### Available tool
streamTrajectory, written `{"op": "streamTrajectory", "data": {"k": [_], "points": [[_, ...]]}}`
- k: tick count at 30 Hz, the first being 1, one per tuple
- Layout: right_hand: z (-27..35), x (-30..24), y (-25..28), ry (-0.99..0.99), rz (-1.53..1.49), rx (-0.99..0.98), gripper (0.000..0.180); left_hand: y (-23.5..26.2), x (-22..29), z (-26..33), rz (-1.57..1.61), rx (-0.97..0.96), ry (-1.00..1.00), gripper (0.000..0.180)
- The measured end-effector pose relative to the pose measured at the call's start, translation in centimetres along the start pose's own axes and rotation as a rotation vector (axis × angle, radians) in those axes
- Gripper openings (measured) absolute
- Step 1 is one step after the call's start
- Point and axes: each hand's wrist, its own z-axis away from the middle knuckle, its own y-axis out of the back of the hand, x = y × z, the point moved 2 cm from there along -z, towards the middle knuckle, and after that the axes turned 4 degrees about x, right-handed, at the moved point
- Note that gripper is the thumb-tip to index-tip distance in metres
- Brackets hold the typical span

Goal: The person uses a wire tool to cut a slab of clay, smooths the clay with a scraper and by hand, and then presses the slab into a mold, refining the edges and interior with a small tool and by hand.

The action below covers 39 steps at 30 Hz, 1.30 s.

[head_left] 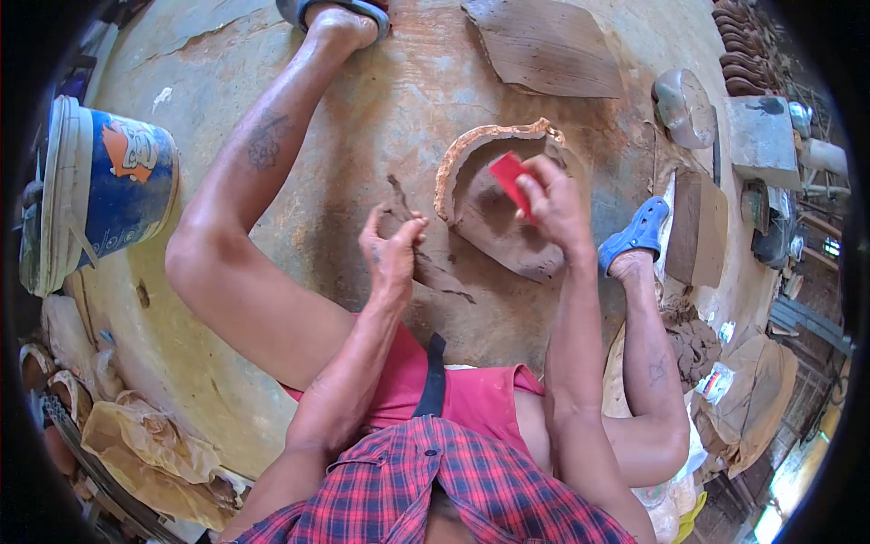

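The left hand (392, 254) is pinching soft-looking, easily torn clay scraps (439, 276); the right is gripping a light-looking red scraper (509, 180) over the clay-lined mould (442, 181), which is lying right of centre, seeming heavy, brittle, best lifted by both sides.

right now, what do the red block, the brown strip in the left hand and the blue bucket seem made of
Red block: perhaps plastic or rubber; flat, even colour, straight edges.
Brown strip: probably damp clay; matte, ragged edges.
Blue bucket: likely plastic; smooth, printed wall, moulded-looking rim.
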Motion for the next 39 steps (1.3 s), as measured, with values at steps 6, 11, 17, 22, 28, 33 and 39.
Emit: {"op": "streamTrajectory", "data": {"k": [6, 11, 17, 22, 28, 33, 39], "points": [[1.9, -4.8, -2.4, 0.176, -0.318, 0.309, 0.023, -4.9, 3.6, -0.9, 0.344, -0.246, -0.24, 0.023], [5.3, -7.2, -2.7, 0.227, -0.498, 0.643, 0.025, -14.1, 7.8, 3.7, 0.327, -0.445, -0.077, 0.07], [8.6, -7.8, 3.3, 0.324, -0.457, 1.032, 0.024, -21.9, 9.0, 6.8, 0.102, -0.723, -0.363, 0.055], [14.3, -5.3, 10.6, 0.448, -0.464, 1.54, 0.027, -29.2, 8.5, 16.4, -0.122, -1.133, -0.204, 0.073], [28.8, 4.3, 23.9, -0.11, 0.443, 2.294, 0.033, -27.9, 5.8, 11.5, -0.372, -0.98, -0.579, 0.064], [30.4, 15.9, 27.6, -0.602, 0.42, 2.221, 0.03, -13.4, 6.0, -9.8, -0.793, -0.144, -0.494, 0.051], [24.3, 17.8, 18.4, -0.265, 0.002, 2.149, 0.011, -7.5, -0.8, -13.9, -0.939, -0.387, -0.349, 0.068]]}}
